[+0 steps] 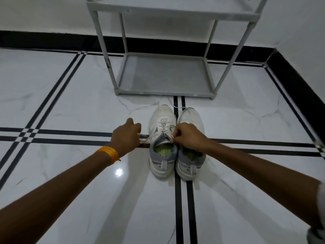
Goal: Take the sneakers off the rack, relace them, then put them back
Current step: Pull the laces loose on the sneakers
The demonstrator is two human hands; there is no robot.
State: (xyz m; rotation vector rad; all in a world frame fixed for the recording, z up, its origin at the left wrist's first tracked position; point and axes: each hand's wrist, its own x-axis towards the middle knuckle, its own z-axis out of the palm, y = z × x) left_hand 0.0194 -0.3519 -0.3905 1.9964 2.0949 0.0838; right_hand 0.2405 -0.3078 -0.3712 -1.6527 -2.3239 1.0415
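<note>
White marble floor [70,106] with black inlay lines carries the pair of sneakers, standing side by side, touching, heels toward the person and toes toward the rack. On the left sneaker [162,138] the left hand [126,136] is closed on a lace end [146,139] drawn out sideways, while the right hand [189,136] pinches the lace at the top eyelets by the tongue; the right sneaker [190,152] lies partly under that hand, a loose lace trailing past its toe. Laces look thin, limp and light, best held near the tip; the shoes seem soft-topped and light, easy to lift by the heel collar. Beyond, the grey rack [165,74] shows a bare bottom shelf.
</note>
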